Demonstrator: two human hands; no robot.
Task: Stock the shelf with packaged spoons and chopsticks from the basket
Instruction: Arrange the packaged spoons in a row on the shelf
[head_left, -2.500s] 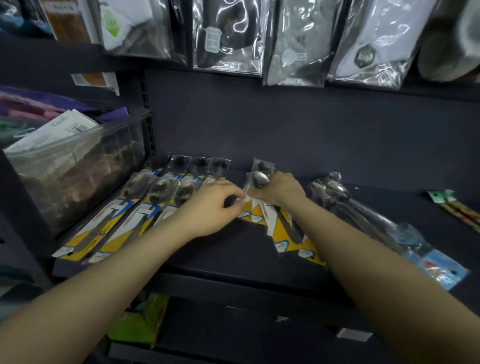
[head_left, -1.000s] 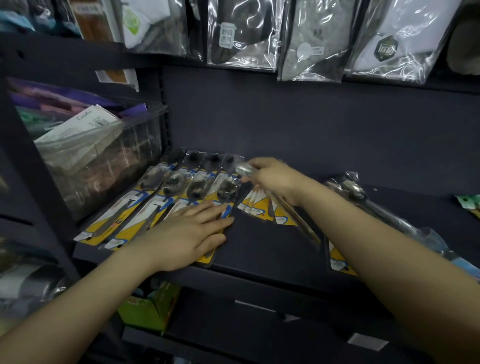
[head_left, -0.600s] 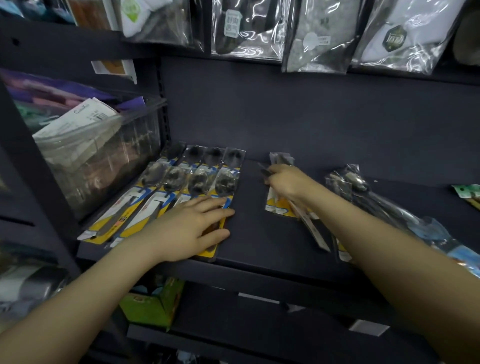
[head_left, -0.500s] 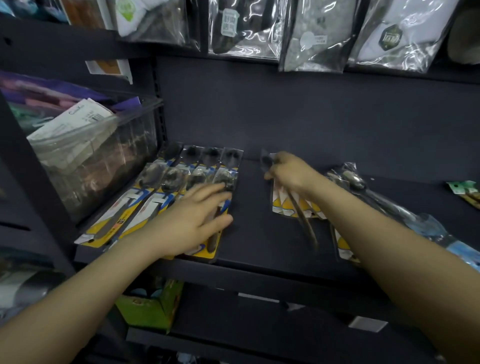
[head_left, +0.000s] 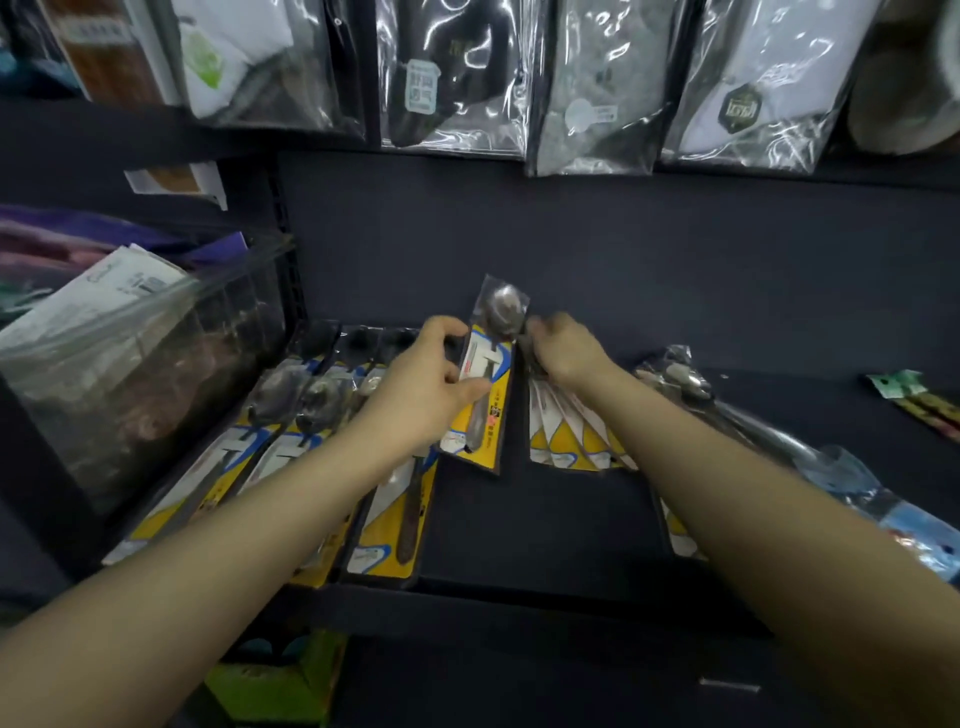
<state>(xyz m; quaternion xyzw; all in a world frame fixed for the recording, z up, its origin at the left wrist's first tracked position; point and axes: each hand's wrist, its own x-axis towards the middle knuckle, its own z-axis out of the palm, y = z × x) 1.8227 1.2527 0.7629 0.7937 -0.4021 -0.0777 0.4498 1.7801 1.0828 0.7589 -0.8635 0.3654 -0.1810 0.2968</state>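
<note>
The left hand (head_left: 426, 387) pinches one spoon pack (head_left: 485, 374) between thumb and fingers, near the middle of the pack. The pack is lifted off the shelf (head_left: 545, 519) and tilts up, with the spoon's round end at the top, toward the back wall of the shelf. Its lower end hangs just above the shelf.

The right hand (head_left: 566, 353) is just beside it. Its fingers are curled on the top of a fanned pile of spoon packs (head_left: 571, 431), which lies on the middle of the shelf. I think it grips them, but the fingertips are hard to see.

At the left end of the shelf a row of spoon packs (head_left: 291, 441) lies side by side, reaching from the back down to the front edge. Toward the right end lie some spoons in clear bags (head_left: 753, 431), and a green pack (head_left: 914, 395) sits near the right edge. No basket shows.

The held pack looks light and thin. The card back should keep it fairly stiff, but the clear plastic front looks shiny and could slip. The spoon inside is hard and will not break. A good place to hold is the middle of the card, from both long sides, as the left hand does now. Holding only the top corner might make it swing.
</note>
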